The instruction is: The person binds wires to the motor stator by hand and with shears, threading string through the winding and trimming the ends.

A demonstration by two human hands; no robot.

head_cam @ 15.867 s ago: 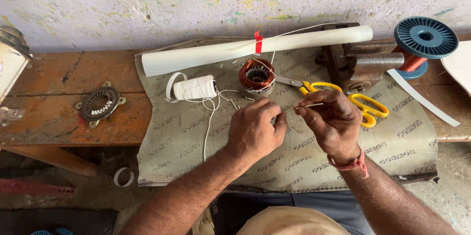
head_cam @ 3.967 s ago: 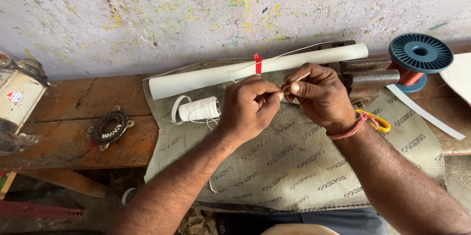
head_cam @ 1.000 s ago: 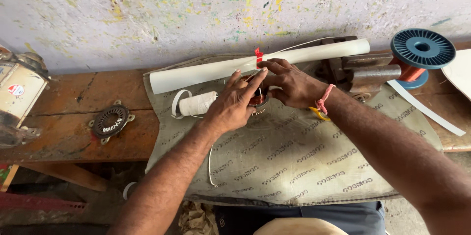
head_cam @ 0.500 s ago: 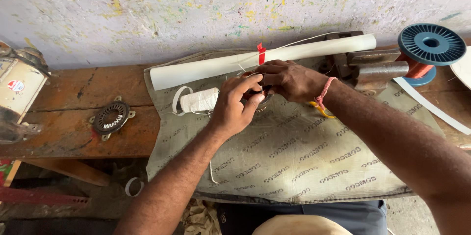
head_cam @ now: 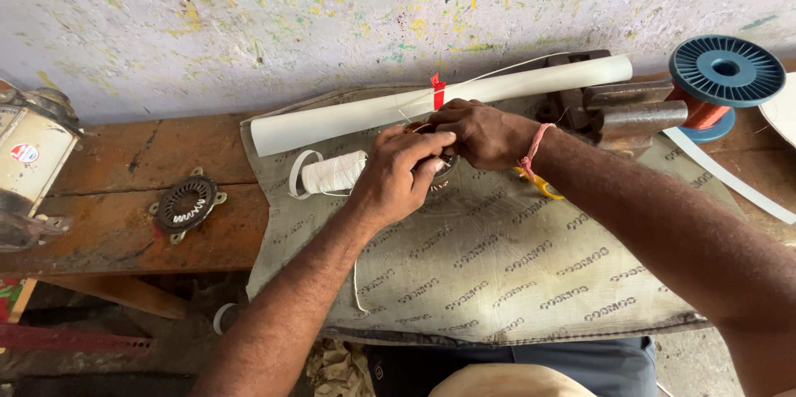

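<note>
Both my hands meet over a small round motor stator [head_cam: 445,168] with copper windings, which lies on the grey printed mat [head_cam: 497,273] and is mostly hidden. My left hand [head_cam: 400,175] grips its near side with fingers curled. From the right, my right hand [head_cam: 481,133] covers its top and far side; a pink thread band circles that wrist. A white thread spool [head_cam: 332,173] sits just left of my left hand, and its loose thread trails down the mat. Yellow scissors [head_cam: 541,186] poke out beneath my right wrist.
A rolled white sheet with red tape [head_cam: 348,115] lies along the mat's back edge by the wall. A metal vise [head_cam: 618,111] and a blue reel of copper wire [head_cam: 725,74] stand at the right. A bare stator core [head_cam: 186,205] rests on the wooden bench at left.
My hands came down from working the thread in the air onto the stator on the mat. Over the last second they have only closed in on it slightly.
</note>
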